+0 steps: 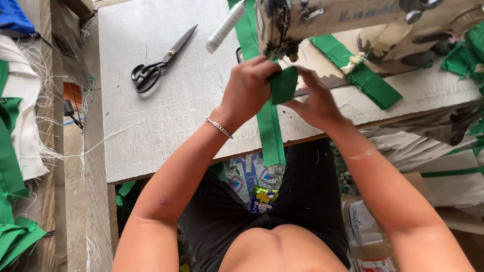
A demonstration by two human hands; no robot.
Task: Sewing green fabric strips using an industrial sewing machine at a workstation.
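- Left hand and right hand both pinched on folded green strap, just below sewing machine head.
- Strap tail hangs off worktop edge at 6 o'clock.
- Scissors lie at 9 o'clock, well apart.

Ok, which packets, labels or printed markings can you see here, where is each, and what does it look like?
Small foil packet: on the floor below the table edge, green, yellow and blue.
Clear wrapped packages: lower right, whitish with printed labels.
Sewing machine: top, beige arm with faint lettering.
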